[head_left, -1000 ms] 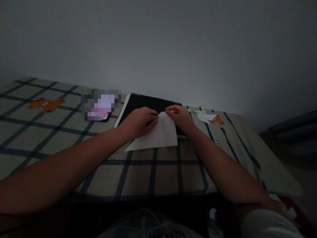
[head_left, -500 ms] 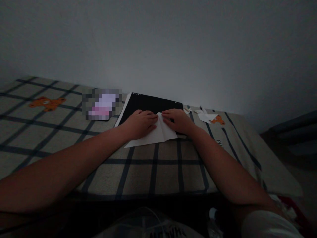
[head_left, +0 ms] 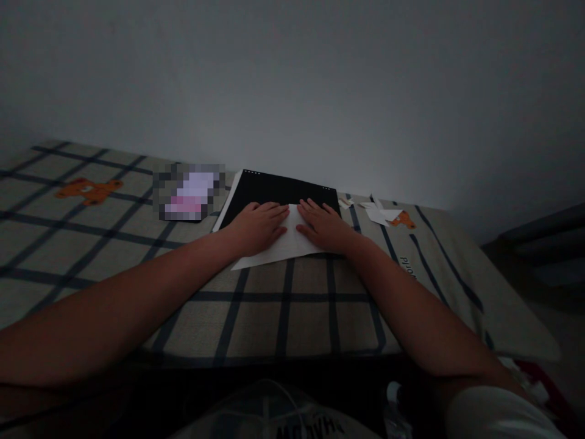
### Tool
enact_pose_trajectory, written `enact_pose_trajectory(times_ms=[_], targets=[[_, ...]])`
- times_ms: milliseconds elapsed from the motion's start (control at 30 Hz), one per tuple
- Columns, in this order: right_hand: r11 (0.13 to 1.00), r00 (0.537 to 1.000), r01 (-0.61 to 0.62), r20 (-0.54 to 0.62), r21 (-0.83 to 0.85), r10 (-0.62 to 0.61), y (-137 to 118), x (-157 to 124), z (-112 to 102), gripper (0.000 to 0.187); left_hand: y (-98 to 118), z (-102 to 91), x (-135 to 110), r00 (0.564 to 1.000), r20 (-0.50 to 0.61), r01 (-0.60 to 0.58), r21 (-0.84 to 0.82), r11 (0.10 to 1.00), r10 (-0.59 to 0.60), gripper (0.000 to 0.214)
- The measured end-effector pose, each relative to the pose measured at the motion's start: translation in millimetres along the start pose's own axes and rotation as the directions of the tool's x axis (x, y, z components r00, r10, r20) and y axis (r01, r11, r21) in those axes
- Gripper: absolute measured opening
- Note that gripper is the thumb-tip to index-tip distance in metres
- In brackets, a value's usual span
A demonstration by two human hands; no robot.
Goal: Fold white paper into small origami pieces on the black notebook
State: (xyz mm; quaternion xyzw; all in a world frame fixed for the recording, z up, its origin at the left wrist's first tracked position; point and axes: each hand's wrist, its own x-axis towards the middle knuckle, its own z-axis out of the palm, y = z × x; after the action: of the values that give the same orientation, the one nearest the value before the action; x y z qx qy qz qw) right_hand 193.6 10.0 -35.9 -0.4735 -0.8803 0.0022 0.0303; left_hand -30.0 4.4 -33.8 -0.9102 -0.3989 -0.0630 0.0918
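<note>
Left hand (head_left: 258, 225) lies flat and open, pressing the smooth white folded paper (head_left: 283, 249); its long axis runs 8 to 2 o'clock, sharp corner pointing to 8, half on a matte black pad (head_left: 274, 188) over checked cloth (head_left: 283, 311). Right hand (head_left: 324, 227), at its 3 o'clock, presses equally flat, grasping nothing

white paper (head_left: 283, 247), black pad (head_left: 278, 190), beige navy-checked cloth (head_left: 283, 317), orange bears (head_left: 89, 190)

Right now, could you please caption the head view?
Left hand and right hand press white paper flat, partly on a black pad.
</note>
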Motion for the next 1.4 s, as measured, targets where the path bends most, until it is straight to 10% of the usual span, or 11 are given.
enact_pose_trajectory(times_ms=[500,900,1400], targets=[[0.995,0.996,-0.092,-0.010,-0.037,0.092,-15.5,-3.6,1.0,0.059,5.2,-4.3,0.4,0.999,-0.024,-0.022,0.052,0.998,0.023,0.049],[0.954,0.935,-0.136,-0.282,0.269,0.213,13.9,10.0,3.5,0.052,3.5,-5.7,-1.1,0.996,-0.040,-0.072,0.032,0.997,0.074,0.046],[0.885,0.910,-0.188,-0.264,0.425,0.319,6.0,14.1,-1.8,0.029,14.2,-12.6,-2.1,0.993,-0.028,-0.114,0.034,0.993,0.115,0.043]])
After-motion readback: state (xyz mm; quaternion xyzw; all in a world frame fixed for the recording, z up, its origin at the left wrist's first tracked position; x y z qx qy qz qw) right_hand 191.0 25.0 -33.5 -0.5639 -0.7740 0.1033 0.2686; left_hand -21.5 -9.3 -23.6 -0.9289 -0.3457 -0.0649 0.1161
